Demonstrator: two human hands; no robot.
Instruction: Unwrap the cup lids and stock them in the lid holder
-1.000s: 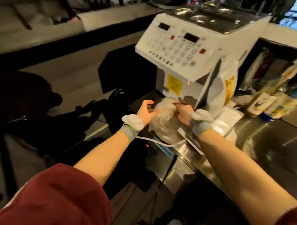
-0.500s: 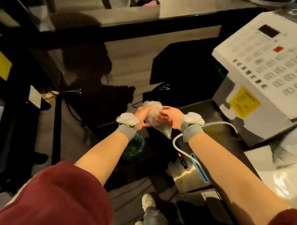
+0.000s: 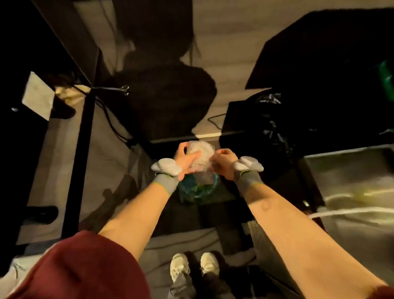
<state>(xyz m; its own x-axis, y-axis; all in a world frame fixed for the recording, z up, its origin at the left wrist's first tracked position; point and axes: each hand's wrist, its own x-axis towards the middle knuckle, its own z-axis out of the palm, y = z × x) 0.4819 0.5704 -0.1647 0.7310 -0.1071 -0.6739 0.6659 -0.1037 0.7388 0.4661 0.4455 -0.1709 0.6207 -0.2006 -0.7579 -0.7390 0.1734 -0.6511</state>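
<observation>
Head view now looks almost straight down, where half a second ago it still caught the white machine with its keypad and yellow sticker at the right; that machine has left the frame, and only a corner of the steel worktop (image 3: 357,179) with a white cable (image 3: 347,211) shows at the right edge. Both hands have carried the crumpled clear plastic wrapper (image 3: 200,154) left, off the worktop, and now hold it over a bin lined with a blue-green bag (image 3: 195,191) on the floor. The left hand (image 3: 185,159) is curled around the wrapper's left side, thumb across its front; the right hand (image 3: 223,163) pinches its right edge with closed fingers. Whether any lids are inside the wrapper cannot be told. A black bag (image 3: 271,121) sits to the far right of the hands. Two pale shoes (image 3: 194,265), newly in full view, stand on the floor near the bottom. No writing can be read; the picture is blurred.
</observation>
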